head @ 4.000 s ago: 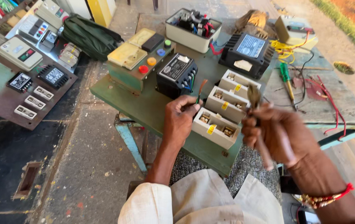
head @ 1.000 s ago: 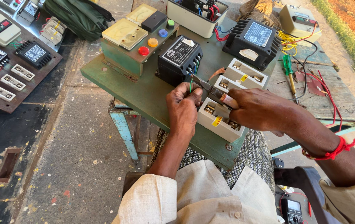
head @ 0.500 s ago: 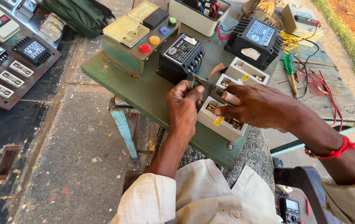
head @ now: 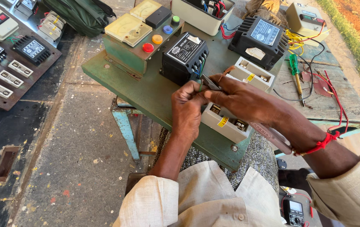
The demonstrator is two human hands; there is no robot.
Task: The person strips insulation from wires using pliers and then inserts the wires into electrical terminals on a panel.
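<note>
A: Start at the fingertips. What are they on?

B: The left hand [head: 190,107] is curled shut, pinching a thin green wire [head: 200,85] that runs up toward the black module [head: 184,56]. The right hand [head: 241,100] is closed around pliers [head: 210,82], whose grey nose meets that wire just in front of the module's terminals.

A: And a moment back?

B: Half a second ago the hands sat much the same, only a little apart; now they touch, thumb against knuckles. Four seconds ago the right hand held the pliers up, clear of the bench, and the left rested alone on the cream terminal blocks [head: 226,122].

A: So the tool has come to the wire.

B: Yes, I'd judge the work has gone from picking up to gripping the wire end.

A: Around them?

B: The green bench [head: 146,92], a push-button box [head: 140,35] behind, a green-handled screwdriver [head: 295,73] well off to the right, and a multimeter [head: 293,210] by the lap.
</note>
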